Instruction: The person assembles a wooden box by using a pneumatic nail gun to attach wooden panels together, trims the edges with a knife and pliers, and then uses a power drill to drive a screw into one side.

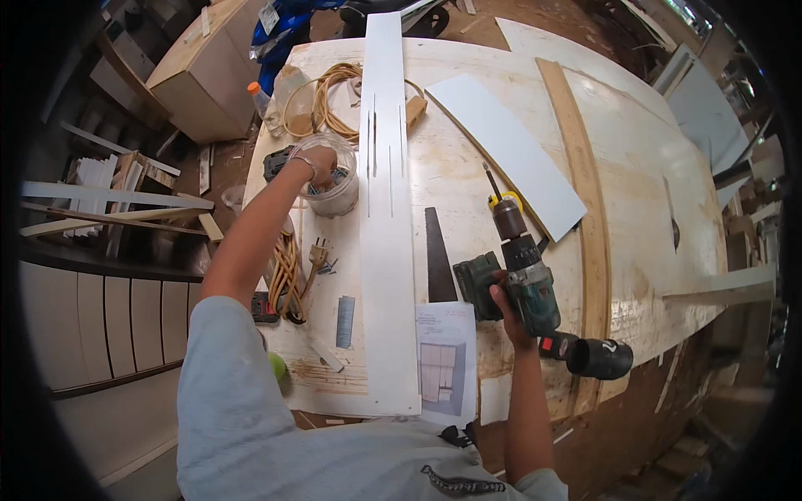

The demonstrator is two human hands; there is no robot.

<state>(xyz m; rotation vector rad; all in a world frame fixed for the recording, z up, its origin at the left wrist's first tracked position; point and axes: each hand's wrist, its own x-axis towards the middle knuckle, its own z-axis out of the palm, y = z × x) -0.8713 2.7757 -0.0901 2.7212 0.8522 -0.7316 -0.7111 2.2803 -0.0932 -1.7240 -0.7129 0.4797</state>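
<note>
My left hand (319, 163) reaches down into a round clear plastic tub (332, 203) of screws (338, 175); its fingers are hidden inside. In my right hand (508, 311) is a green and black cordless drill (532, 294), held by the handle with its long bit pointing away and slightly left. Between my hands a long white board (387, 292) runs from near my body to the table's far edge, with narrow dark slits in its middle. A saw blade (438, 259) lies to the board's right, near the drill's battery end.
The wooden worktable (643, 217) bears a coiled tan cord (326, 100), a white panel (510, 150), a wooden strip (576, 167) and a printed drawing sheet (447, 367). A plug (317, 253) and a metal strip (344, 321) lie left of the board. A black cylinder (601, 358) sits at the near right edge.
</note>
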